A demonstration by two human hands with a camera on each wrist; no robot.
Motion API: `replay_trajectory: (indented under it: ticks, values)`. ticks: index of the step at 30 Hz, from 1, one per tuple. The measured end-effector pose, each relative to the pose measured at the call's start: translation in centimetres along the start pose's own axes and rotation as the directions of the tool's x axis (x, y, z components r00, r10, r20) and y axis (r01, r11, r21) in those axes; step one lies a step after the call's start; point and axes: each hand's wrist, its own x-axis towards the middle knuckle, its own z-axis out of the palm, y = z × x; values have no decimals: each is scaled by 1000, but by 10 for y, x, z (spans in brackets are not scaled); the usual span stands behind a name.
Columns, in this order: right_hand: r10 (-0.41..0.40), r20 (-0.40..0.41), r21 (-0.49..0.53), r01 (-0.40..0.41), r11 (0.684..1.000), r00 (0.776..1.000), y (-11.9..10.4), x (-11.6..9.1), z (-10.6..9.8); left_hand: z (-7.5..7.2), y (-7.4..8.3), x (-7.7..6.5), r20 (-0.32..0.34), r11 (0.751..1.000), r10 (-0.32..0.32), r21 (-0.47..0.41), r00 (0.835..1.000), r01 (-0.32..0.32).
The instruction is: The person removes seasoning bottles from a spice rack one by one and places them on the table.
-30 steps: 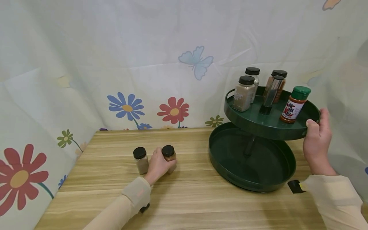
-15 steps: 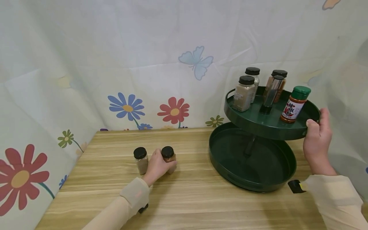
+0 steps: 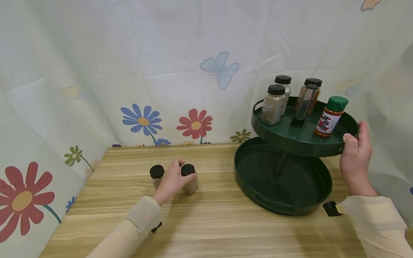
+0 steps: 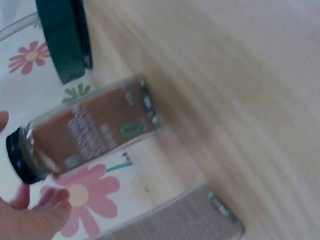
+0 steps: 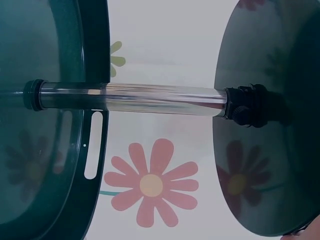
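Observation:
In the head view my left hand (image 3: pixel 172 180) is at the neck of a black-capped spice jar (image 3: pixel 191 187) standing on the table. In the left wrist view, thumb and fingers are spread on either side of the cap of this jar (image 4: pixel 90 127), with gaps visible. A second black-capped spice jar (image 3: pixel 156 172) stands just left, partly behind the hand. At the right, my right hand (image 3: pixel 356 157) grips the upper rim of a dark green two-tier turntable rack (image 3: pixel 290 141). That tier tilts and bears several spice bottles, including a green-capped one (image 3: pixel 330 116).
The lower tray (image 3: pixel 284 204) of the rack rests on the wooden table (image 3: pixel 209 229). A metal post (image 5: pixel 160 98) joins the two tiers. A white curtain (image 3: pixel 161 53) with flowers hangs behind the table.
My left hand has loosened from around the jar's body and risen slightly up and left to its cap. The jar stays in place. The right hand and rack have not moved.

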Motion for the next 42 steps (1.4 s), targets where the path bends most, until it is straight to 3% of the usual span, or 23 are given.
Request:
replay_trajectory:
  ticks: [3,7,15,19,27,35,42]
  values:
    - [0,-4,5,0,1000,1000,0,0,0,-6,0,3,58,997,79,24,995,-80]
    - [0,-6,11,0,1000,1000,0,0,0,-10,-4,8,150,982,173,43,973,-182]
    - [15,2,11,-15,1000,1000,-1,-1,0,-11,-6,17,291,955,258,71,921,-289]
    - [18,1,11,-18,1000,1000,-1,-1,0,-10,-7,19,321,944,283,72,904,-322]
    - [24,-1,10,-24,1000,1000,-1,-1,-1,-12,-6,19,330,943,269,101,905,-317]
    - [20,3,3,-20,1000,1000,0,-1,-1,-14,-8,17,305,940,264,130,915,-314]
    - [13,-3,6,-12,1000,1000,-1,-1,-1,-18,-7,13,298,949,212,167,931,-269]
